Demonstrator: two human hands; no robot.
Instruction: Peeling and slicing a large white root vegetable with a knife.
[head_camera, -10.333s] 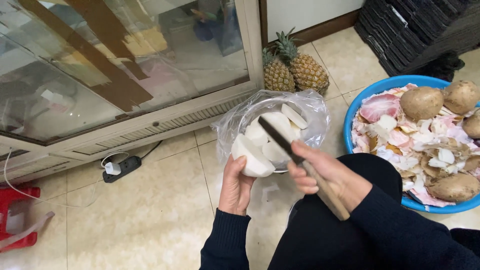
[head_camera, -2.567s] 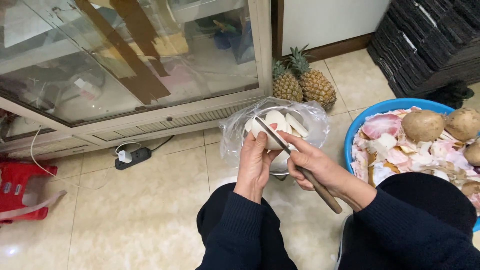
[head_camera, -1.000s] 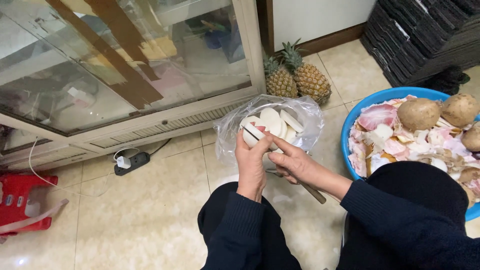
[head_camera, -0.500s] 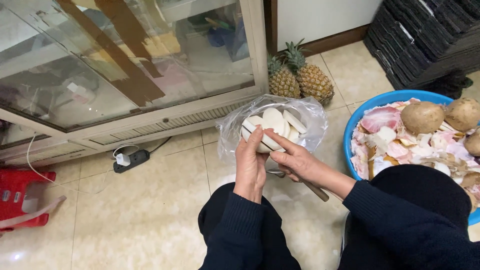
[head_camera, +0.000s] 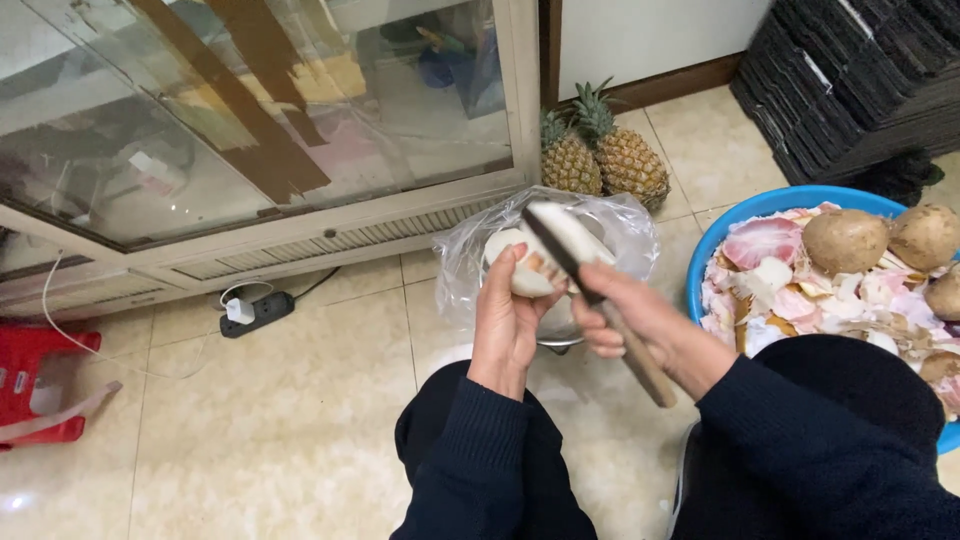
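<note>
Pale peeled root chunk (head_camera: 522, 268) cupped in left hand (head_camera: 505, 318), right hand (head_camera: 634, 318) clenching dark-bladed, wooden-handled knife (head_camera: 596, 299): best sliced away from thumb, over bag-lined bowl (head_camera: 470, 250).

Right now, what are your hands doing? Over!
Left hand cupping a white peeled root. Right hand gripping the knife, blade on the root. Lined bowl right underneath, nothing blocking.
</note>
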